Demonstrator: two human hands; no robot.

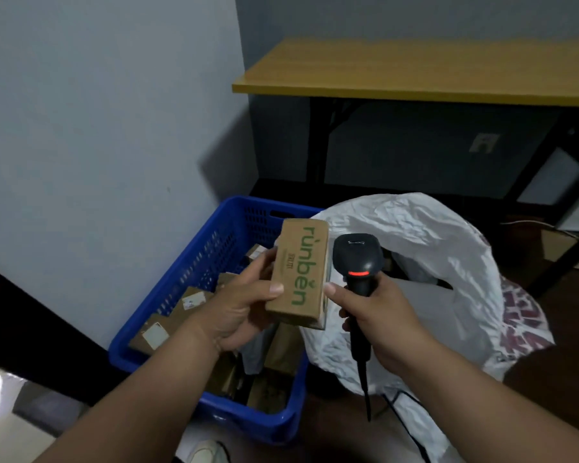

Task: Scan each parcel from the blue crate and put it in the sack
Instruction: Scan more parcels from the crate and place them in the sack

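My left hand (238, 305) grips a brown cardboard parcel (298, 272) with green lettering, held upright above the blue crate (201, 259). My right hand (378, 315) grips the handle of a black barcode scanner (358, 259), its red light lit, and my thumb touches the parcel's right edge. The scanner head sits just right of the parcel. Several more brown parcels with white labels (181, 312) lie in the crate. The white sack (425, 248) stands open to the right, behind the scanner.
A yellow-topped table (415, 71) with black legs stands at the back right. A grey wall runs along the left. The scanner's black cable (368, 396) hangs down past the sack. A cardboard box (559, 245) lies on the dark floor at right.
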